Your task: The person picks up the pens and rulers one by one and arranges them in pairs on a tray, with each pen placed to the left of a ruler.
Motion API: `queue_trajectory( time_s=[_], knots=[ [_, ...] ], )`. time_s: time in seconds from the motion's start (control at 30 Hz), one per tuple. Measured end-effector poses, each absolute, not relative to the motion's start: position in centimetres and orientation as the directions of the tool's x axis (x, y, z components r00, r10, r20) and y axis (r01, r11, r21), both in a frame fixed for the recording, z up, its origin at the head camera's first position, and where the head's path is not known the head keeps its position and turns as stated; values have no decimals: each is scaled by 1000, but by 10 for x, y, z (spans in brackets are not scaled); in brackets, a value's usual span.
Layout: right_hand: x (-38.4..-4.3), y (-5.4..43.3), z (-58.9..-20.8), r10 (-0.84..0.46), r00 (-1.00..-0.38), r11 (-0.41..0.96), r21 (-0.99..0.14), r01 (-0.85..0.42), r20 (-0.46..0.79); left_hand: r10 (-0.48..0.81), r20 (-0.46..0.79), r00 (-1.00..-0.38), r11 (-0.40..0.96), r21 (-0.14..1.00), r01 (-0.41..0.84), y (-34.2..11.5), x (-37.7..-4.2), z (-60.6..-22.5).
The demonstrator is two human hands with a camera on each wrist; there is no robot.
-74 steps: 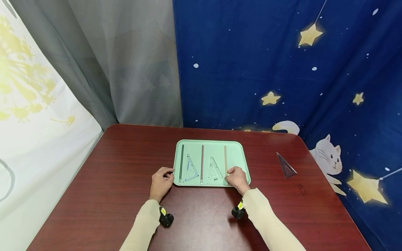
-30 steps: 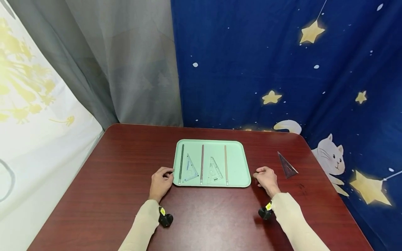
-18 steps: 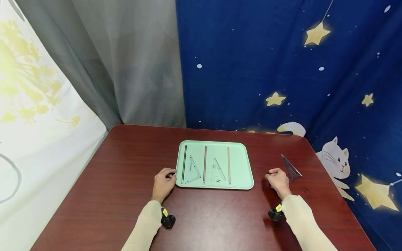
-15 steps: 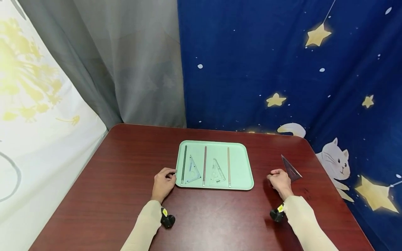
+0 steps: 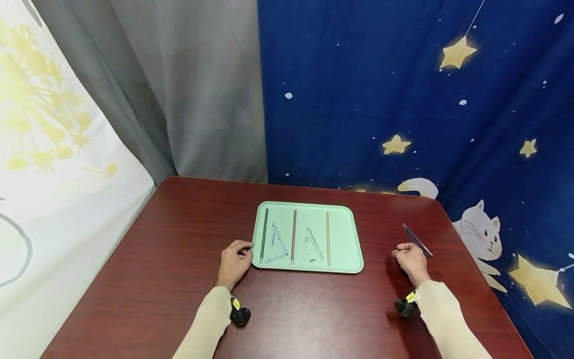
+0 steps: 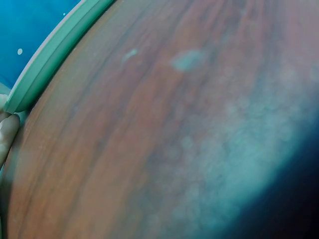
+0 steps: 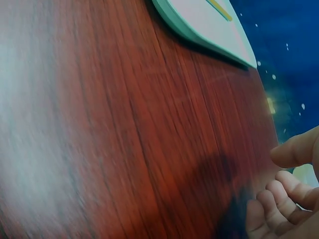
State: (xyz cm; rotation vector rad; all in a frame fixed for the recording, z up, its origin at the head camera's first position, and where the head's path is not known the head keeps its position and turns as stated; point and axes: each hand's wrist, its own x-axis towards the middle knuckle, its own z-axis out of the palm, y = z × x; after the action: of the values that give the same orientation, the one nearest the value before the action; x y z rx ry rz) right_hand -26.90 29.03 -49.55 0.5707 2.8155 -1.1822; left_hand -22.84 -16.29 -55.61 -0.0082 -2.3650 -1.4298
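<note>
A pale green tray [image 5: 351, 239] lies on the table. In it are a black pencil [image 5: 264, 237], a red pencil [image 5: 293, 238] and a tan pencil [image 5: 328, 240], with two clear set squares, the left one [image 5: 276, 257] and the right one [image 5: 312, 258], between them. My left hand [image 5: 234, 262] pinches the tray's left rim; a fingertip [image 6: 8, 132] shows at that rim in the left wrist view. My right hand [image 5: 412, 261], fingers loosely bent and holding nothing, is beside a dark set square [image 5: 416, 239] and partly covers it.
The dark red wooden table [image 5: 202, 214] has rounded far corners. Behind it hang a grey curtain [image 5: 215, 99] and a blue curtain [image 5: 336, 124] with stars; a white curtain [image 5: 67, 224] hangs at the left.
My right hand has let go of the tan pencil in the tray and moved right to the dark set square. The left hand has stayed at the tray's rim.
</note>
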Motion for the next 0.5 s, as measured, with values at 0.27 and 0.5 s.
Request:
queue_trajectory(
  time_s=[0.27,0.5],
  knots=[
    [-269,307,-497,363,-915,634,-674,380,-174,-181,304,-935,483,856,185,-164,-228,-556],
    [-271,320,-500,422,-900,638,-667,384,-115,-182,312,-933,489,852,189,-163,-228,-557]
  ],
)
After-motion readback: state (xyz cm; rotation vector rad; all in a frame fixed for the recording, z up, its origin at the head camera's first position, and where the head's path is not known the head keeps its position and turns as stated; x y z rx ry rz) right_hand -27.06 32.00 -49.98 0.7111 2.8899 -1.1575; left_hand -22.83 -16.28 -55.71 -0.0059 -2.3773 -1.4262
